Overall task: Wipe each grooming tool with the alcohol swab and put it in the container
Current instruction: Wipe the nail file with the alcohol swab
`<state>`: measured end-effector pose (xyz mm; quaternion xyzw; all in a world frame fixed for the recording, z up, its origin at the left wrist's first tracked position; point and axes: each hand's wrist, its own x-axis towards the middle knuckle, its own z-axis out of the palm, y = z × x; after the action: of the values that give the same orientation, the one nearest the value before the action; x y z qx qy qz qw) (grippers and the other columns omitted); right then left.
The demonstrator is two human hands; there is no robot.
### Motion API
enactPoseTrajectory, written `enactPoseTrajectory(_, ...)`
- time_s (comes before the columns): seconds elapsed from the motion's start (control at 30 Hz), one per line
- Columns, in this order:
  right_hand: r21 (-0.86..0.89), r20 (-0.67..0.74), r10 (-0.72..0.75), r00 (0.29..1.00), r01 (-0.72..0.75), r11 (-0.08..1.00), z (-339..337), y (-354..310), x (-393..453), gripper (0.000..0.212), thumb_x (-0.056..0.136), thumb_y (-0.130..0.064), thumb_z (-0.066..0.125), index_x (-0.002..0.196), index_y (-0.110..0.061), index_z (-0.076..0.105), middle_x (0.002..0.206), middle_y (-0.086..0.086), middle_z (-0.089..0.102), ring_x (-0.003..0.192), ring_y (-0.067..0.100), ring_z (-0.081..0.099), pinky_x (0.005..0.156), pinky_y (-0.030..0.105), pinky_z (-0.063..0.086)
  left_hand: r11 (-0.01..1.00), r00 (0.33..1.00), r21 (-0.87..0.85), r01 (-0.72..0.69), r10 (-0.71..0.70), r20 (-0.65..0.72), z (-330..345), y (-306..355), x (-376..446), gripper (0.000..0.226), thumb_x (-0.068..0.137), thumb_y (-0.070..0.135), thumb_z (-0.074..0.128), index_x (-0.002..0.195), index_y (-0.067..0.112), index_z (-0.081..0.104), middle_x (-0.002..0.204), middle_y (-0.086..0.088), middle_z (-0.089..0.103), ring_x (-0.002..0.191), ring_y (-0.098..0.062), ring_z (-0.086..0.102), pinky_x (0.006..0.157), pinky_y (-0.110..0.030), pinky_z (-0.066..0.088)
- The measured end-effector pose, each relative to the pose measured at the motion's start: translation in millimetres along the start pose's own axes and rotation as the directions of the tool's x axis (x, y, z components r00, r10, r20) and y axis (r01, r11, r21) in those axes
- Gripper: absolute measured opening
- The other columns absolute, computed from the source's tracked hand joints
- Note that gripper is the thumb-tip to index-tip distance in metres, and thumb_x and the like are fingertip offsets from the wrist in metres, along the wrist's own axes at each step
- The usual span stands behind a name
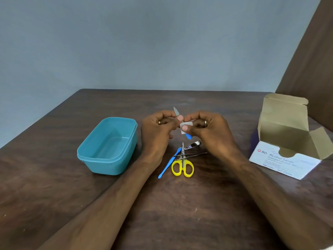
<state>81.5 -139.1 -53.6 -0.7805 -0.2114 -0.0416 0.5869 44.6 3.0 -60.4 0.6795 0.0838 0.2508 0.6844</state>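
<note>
Midway above a dark wooden table (207, 204), a person's left hand (158, 130) and right hand (210, 129) meet over a nail file (176, 111), its grey metal tip slanting up and away between the thumbs and its blue handle end poking out below the fingers. Left thumb and fingers pinch the file's blade, while the right thumb and fingers are closed on a small white alcohol swab (185, 127) folded around the file's middle. Just beneath the hands lie yellow-handled scissors (182, 166), a silver nail clipper (192, 145), slim metal tweezers (191, 155) and a blue-handled tool (168, 164), overlapping in a loose pile. An open teal container (108, 147) sits to the left; an opened box of alcohol swabs (284, 141) stands well to the right
</note>
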Motion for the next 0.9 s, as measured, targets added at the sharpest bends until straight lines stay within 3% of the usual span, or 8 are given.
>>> enactPoseTrajectory(0.17,0.051,0.045,0.018,0.999,-0.02,0.999,-0.6,0.6,-1.9,0.027,0.082,-0.002,0.076,0.092,-0.028,0.074,0.08,0.006,0.076,0.066,0.012,0.069,0.045,0.023,0.046,1.0,1.0,0.005,-0.016,0.016,-0.017,0.9,-0.1,-0.5,0.007,0.08,0.019,0.078,0.085,0.02,0.074,0.074,0.002,0.075,0.064,-0.005,0.066,0.05,-0.022,0.05)
enactPoseTrajectory(0.3,0.066,0.057,0.01,0.998,-0.014,0.998,1.6,0.2,-3.4,0.032,0.079,0.0,0.079,0.099,-0.024,0.074,0.077,0.008,0.074,0.063,0.013,0.062,0.046,0.024,0.046,1.0,1.0,-0.001,-0.014,0.014,-0.027,-0.2,-0.3,-0.6,0.009,0.08,0.02,0.078,0.087,0.018,0.073,0.075,-0.001,0.075,0.064,-0.007,0.065,0.05,-0.022,0.05)
enactPoseTrajectory(0.53,0.078,0.01,-0.009,1.0,0.008,0.997,1.3,0.8,-4.0,0.026,0.082,-0.008,0.078,0.104,-0.022,0.074,0.074,0.011,0.074,0.072,0.024,0.073,0.051,0.029,0.05,0.999,0.999,0.022,-0.026,0.027,-0.023,0.4,0.5,-2.3,0.014,0.08,0.024,0.078,0.092,0.019,0.073,0.08,0.001,0.075,0.068,-0.007,0.067,0.051,-0.021,0.051)
enactPoseTrajectory(0.77,0.103,0.071,-0.02,0.997,0.013,0.995,1.9,3.7,-3.2,0.042,0.08,0.007,0.074,0.107,-0.025,0.072,0.081,0.007,0.076,0.071,0.017,0.069,0.053,0.028,0.05,0.999,0.998,0.002,-0.042,0.042,-0.045,-0.9,-1.2,-2.0,0.01,0.079,0.023,0.079,0.087,0.022,0.073,0.077,-0.001,0.076,0.068,-0.011,0.068,0.052,-0.026,0.05)
enactPoseTrajectory(0.9,0.115,0.099,-0.018,0.995,0.006,0.993,1.7,2.5,-3.3,0.05,0.073,0.011,0.078,0.109,-0.024,0.071,0.08,0.002,0.076,0.07,0.01,0.069,0.056,0.019,0.05,0.999,0.997,0.01,-0.05,0.05,-0.056,-2.0,0.2,-2.5,0.011,0.08,0.023,0.078,0.09,0.019,0.073,0.078,0.001,0.076,0.069,-0.01,0.068,0.052,-0.025,0.05)
